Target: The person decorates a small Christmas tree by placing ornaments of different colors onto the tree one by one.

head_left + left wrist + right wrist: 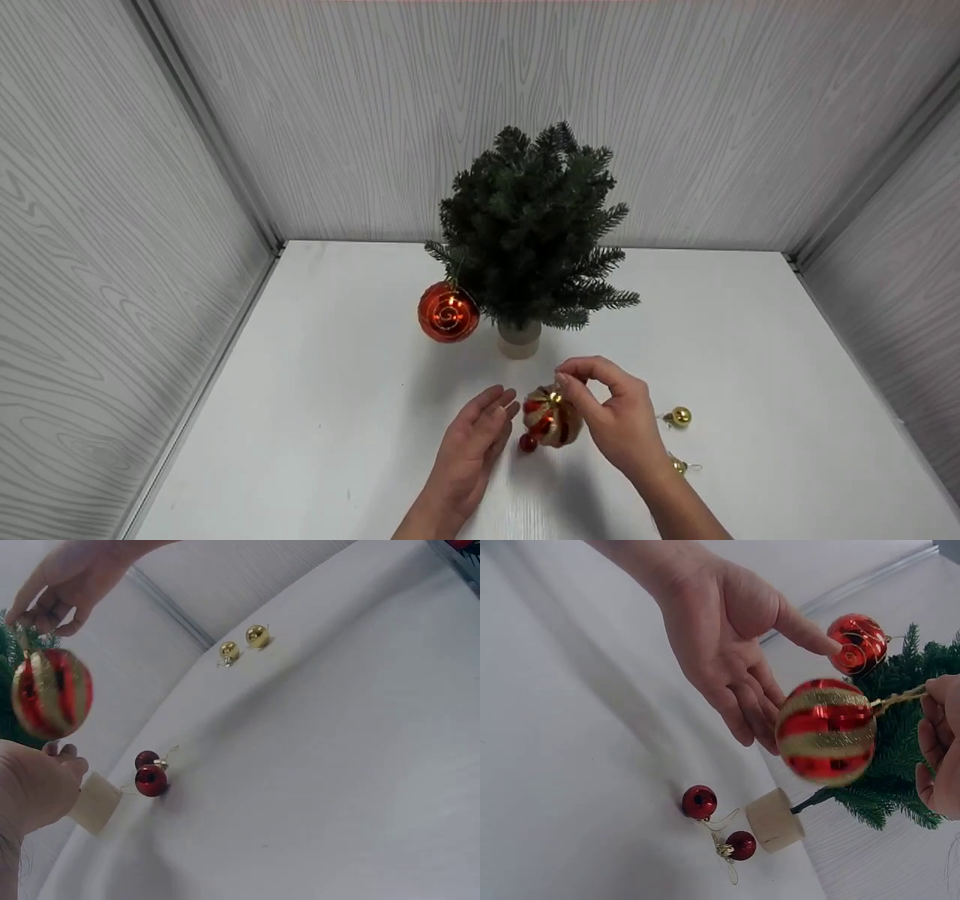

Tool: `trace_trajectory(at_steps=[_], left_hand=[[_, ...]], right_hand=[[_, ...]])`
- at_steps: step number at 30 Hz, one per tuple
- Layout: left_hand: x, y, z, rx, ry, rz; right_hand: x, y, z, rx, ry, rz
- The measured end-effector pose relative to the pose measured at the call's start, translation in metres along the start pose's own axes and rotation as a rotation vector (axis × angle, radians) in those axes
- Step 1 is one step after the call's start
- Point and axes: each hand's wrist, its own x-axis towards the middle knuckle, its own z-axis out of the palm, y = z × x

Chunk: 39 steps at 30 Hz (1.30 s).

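My right hand (619,416) pinches the gold string of a red and gold striped Christmas ball (826,732), which hangs above the white table. Beside the ball is my left hand (472,442), palm turned toward it and fingers loosely extended, holding nothing. In the right wrist view the left fingers come right up to the ball's side. A small artificial Christmas tree (529,225) on a round wooden base (519,341) stands just beyond both hands. From its left side hangs a shiny red ball with a swirl pattern (448,312).
Two small dark red balls lie near the tree base, one glossy ball (700,802) and one darker ball (742,845). Small gold balls (680,417) rest right of my right hand. Wood-grain panels (375,112) enclose the table's back and sides.
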Motion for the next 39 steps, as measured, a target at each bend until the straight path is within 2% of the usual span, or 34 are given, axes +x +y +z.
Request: trace_trajectory(at_steps=[3, 11, 17, 22, 27, 33, 39], left_hand=[[-0.001, 0.005, 0.001, 0.078, -0.001, 0.065], [0.000, 0.029, 0.012, 0.205, -0.048, 0.223], [-0.002, 0.048, 0.028, 0.326, -0.106, 0.288], [0.001, 0.061, 0.041, 0.445, -0.144, 0.350], [0.008, 0.071, 0.050, 0.485, -0.174, 0.380], [0.013, 0.079, 0.057, 0.544, -0.196, 0.383], [0.014, 0.084, 0.060, 0.568, -0.235, 0.393]], right_hand=[[0.001, -0.004, -0.006, 0.017, -0.024, -0.055], [0.011, -0.015, -0.019, -0.114, -0.024, -0.211], [0.019, -0.022, -0.020, -0.135, -0.065, -0.256], [0.022, -0.028, -0.023, -0.161, -0.090, -0.256], [0.026, -0.032, -0.025, -0.167, -0.101, -0.276], [0.029, -0.036, -0.025, -0.152, -0.111, -0.306], [0.031, -0.039, -0.025, -0.149, -0.124, -0.289]])
